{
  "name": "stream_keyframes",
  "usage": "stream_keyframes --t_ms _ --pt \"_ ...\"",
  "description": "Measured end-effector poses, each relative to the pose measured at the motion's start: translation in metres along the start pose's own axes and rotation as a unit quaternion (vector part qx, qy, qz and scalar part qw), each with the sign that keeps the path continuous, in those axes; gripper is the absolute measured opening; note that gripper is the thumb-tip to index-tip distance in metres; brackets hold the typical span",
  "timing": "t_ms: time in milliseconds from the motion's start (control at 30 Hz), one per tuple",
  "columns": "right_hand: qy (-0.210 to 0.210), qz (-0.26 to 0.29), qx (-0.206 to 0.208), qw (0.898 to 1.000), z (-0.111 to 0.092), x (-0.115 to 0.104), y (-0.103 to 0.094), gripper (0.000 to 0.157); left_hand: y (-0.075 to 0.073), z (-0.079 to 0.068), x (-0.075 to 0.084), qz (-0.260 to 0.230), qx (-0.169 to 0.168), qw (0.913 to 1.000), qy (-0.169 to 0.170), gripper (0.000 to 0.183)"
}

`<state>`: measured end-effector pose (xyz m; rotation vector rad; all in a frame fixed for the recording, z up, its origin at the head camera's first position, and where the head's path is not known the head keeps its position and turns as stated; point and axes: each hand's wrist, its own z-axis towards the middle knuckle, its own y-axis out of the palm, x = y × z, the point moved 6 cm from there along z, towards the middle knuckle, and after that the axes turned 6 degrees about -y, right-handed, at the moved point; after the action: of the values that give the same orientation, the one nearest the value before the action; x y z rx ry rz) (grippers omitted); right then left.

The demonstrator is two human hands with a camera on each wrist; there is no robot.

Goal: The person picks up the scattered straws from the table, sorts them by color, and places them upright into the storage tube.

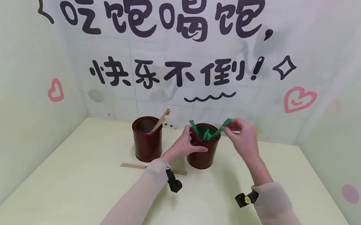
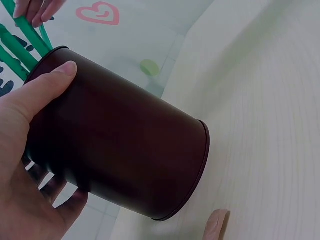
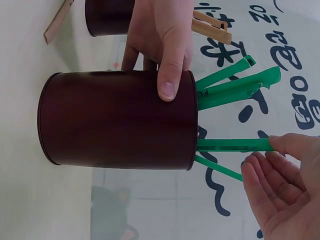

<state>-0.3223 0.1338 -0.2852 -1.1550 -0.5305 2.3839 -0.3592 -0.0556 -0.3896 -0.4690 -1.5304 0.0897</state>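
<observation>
My left hand point(image 1: 183, 144) grips a dark red cylindrical holder point(image 1: 201, 158) near its rim, thumb on the near side and fingers around the far side, as the left wrist view shows. The holder stands upright on the table. Several slim green strips point(image 3: 242, 90) lean out of its mouth, one bearing small dark print. At the right of the rim, my right hand point(image 1: 243, 139) pinches the upper end of one green strip point(image 3: 232, 145) between thumb and fingers. That strip's lower end is hidden inside the holder.
A second dark red holder point(image 1: 146, 145) stands to the left, with wooden sticks point(image 1: 159, 122) leaning out. A flat wooden stick point(image 1: 132, 166) lies in front of it, partly behind my left sleeve. A printed wall point(image 1: 154, 106) rises behind the pale table point(image 1: 76, 178).
</observation>
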Motion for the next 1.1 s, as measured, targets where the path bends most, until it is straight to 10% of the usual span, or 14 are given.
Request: stream_keyframes --t_ms 1100 --pt "-0.014 0.038 -0.018 0.999 -0.028 0.008 0.009 0.015 -0.022 -0.022 -0.001 0.087 0.004 0.9961 0.011 0.096"
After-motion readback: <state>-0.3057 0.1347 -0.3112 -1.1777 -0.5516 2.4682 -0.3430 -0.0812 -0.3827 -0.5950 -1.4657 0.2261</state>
